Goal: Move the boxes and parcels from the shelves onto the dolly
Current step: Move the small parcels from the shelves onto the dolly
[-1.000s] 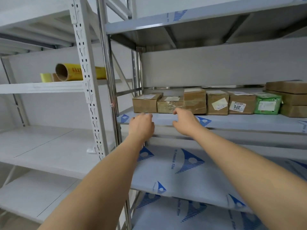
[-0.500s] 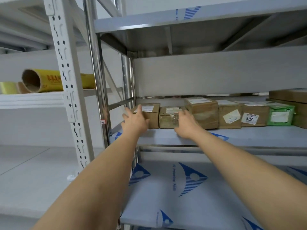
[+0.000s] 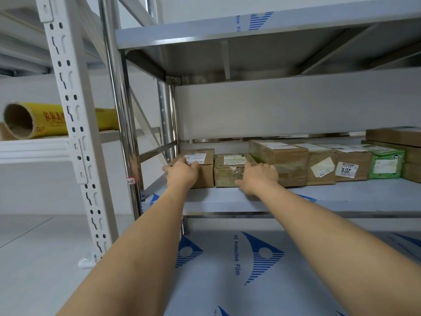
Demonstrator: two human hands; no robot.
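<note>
Two bare forearms are extending from the viewer toward the middle shelf (image 3: 227,201), whose front lip is lying just below both hands. The left hand (image 3: 182,173) is resting on the outer front corner of the leftmost carton (image 3: 202,167), fingers draped over its top edge across the label, so it is touching the carton rather than plainly clasping it. The right hand (image 3: 259,176) is lying just beside it, against the right end of the taped parcel (image 3: 230,171), fingers reaching into the seam where the taller box (image 3: 280,160) is abutting it; whether they are hooking behind the parcel cannot be told. Placing the hands at the outer ends of this adjoining pair probably serves to squeeze the two together and draw them forward as one load. Beyond the grip to the right, the row is continuing with further labelled boxes, a green parcel (image 3: 386,165) and a stack of flat cartons (image 3: 396,135), all still awaiting removal. The dolly is not appearing in view
</note>
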